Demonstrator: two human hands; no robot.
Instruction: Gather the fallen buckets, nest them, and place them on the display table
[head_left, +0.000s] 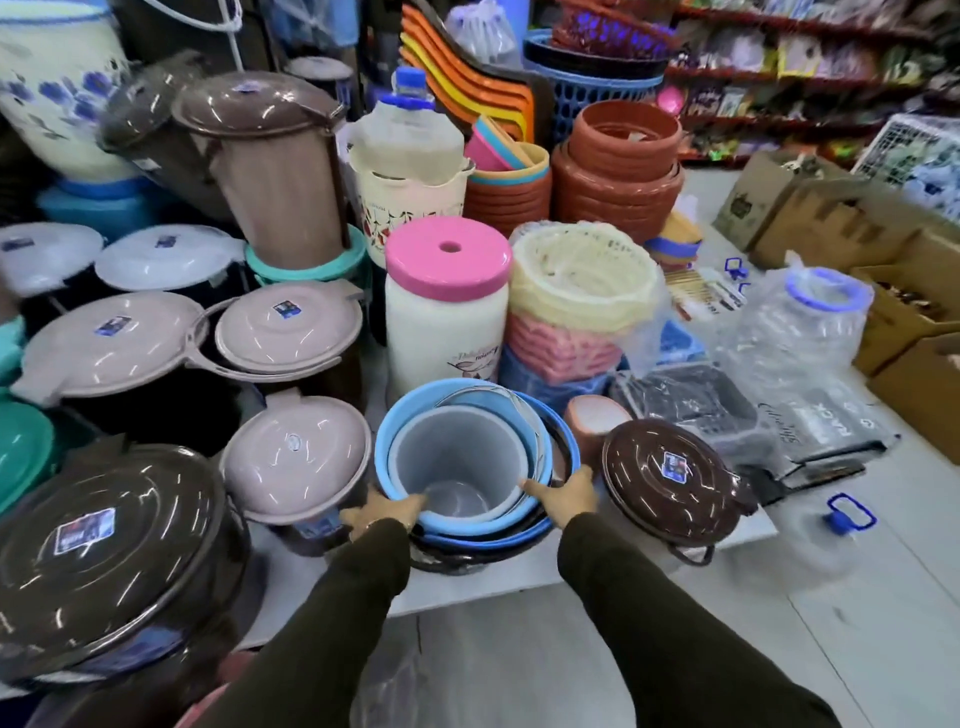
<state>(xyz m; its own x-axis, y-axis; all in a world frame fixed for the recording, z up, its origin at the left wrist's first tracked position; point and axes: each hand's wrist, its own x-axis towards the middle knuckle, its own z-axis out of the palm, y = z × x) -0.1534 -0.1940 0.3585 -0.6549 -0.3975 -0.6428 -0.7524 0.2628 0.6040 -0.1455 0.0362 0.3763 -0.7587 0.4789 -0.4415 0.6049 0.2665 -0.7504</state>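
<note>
Blue buckets nested and basically parked on the counter already.

Both hands were on the nested buckets (462, 467): a grey one sat inside light blue ones, with darker blue and black ones underneath, all standing upright near the front edge of the counter (467, 587). The left hand (382, 512) had its fingers curled over the near-left rim, and the right hand (563, 496) gripped the right side of the stack, fingers wrapped round the outer rim. The stack sat squeezed between a beige-lidded bucket (296, 457) on the left and a brown-lidded bucket (670, 473) on the right, with a pink-lidded white tub (447, 306) just behind. I'd say gathering and nesting were done, and only letting go was left. Couldn't spot any stray buckets on the floor from there.
</note>
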